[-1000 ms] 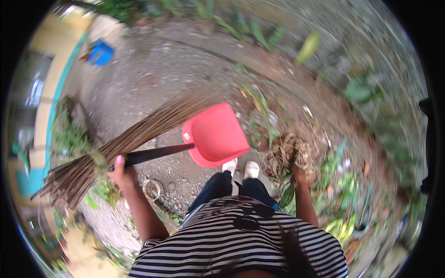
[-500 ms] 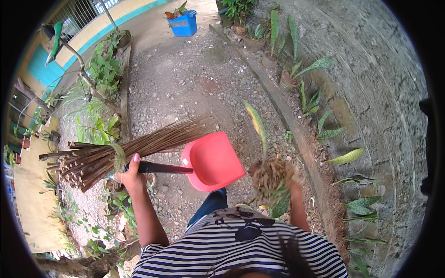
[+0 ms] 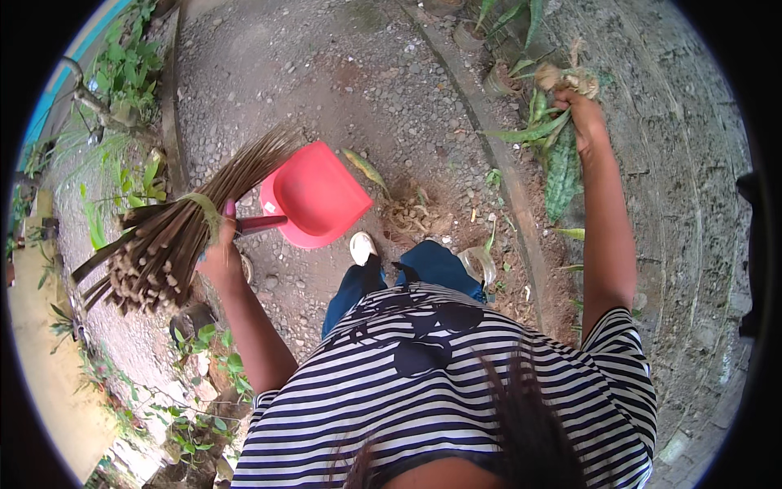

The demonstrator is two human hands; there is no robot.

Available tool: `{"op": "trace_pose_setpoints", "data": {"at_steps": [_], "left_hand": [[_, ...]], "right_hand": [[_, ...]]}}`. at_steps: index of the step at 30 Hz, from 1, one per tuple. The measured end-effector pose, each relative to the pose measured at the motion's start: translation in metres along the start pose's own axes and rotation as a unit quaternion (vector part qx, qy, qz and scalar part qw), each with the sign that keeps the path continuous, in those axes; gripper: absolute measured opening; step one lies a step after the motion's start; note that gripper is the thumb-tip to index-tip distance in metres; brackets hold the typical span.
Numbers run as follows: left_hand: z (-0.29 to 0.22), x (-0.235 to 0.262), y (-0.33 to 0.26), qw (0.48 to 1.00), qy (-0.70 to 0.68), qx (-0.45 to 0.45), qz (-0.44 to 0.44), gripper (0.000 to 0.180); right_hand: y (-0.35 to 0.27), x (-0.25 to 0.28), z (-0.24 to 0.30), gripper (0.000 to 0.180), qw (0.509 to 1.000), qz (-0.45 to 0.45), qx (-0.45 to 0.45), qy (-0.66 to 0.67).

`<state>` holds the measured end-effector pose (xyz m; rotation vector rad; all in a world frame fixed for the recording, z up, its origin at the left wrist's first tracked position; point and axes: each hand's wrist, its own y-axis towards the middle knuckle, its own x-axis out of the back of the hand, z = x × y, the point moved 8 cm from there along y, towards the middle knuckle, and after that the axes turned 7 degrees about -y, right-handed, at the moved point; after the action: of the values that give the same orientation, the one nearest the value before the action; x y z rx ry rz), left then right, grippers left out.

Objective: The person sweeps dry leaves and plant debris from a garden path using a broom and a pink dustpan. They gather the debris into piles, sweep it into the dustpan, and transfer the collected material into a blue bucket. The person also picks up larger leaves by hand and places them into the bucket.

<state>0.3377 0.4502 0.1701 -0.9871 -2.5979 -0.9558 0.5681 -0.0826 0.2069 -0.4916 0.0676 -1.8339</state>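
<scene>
My left hand (image 3: 218,253) is closed around a stick broom (image 3: 175,232) and the dark handle of a red dustpan (image 3: 318,196) together. The broom's cut stick ends point toward me on the left, and its thin tips lie beside the pan, which looks empty. My right hand (image 3: 582,118), arm stretched out to the far right, grips an uprooted snake plant (image 3: 560,175). Its pale, tangled roots stick up above my fingers while the mottled green leaves hang below, in front of the potted plants by the wall.
On the gravel path lie a yellow-green leaf (image 3: 366,167) and a heap of dry soil and roots (image 3: 417,216). A pale container (image 3: 478,266) sits near my feet. A low concrete curb (image 3: 509,183) borders the potted plants along a rough wall (image 3: 676,163). Greenery (image 3: 126,73) grows at left.
My right hand has lifted the plant from low beside me up and outward toward the wall. A soil heap now shows on the path. The broom and dustpan stay in my left hand.
</scene>
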Motion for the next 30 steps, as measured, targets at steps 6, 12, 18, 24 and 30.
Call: {"op": "trace_pose_setpoints", "data": {"at_steps": [6,12,18,24,30], "left_hand": [[0.032,0.018,-0.005,0.962,-0.245,0.084,-0.086,0.057],[0.039,0.041,-0.028,0.977,-0.175,0.063,-0.104,0.047],[0.052,0.034,-0.04,0.979,-0.169,0.102,-0.041,0.042],[0.053,-0.015,-0.039,0.98,-0.165,0.11,-0.007,0.056],[0.074,-0.057,-0.029,0.969,-0.148,0.198,0.021,0.063]], "right_hand": [[0.001,-0.049,-0.05,0.013,0.998,0.045,-0.035,-0.02],[-0.036,-0.075,-0.147,0.026,0.988,0.03,-0.115,-0.096],[-0.077,-0.07,-0.308,0.037,0.968,0.038,-0.249,-0.013],[-0.055,-0.034,-0.43,0.046,0.964,-0.001,-0.231,-0.129],[-0.028,-0.017,-0.514,0.056,0.909,-0.059,-0.258,-0.323]]}}
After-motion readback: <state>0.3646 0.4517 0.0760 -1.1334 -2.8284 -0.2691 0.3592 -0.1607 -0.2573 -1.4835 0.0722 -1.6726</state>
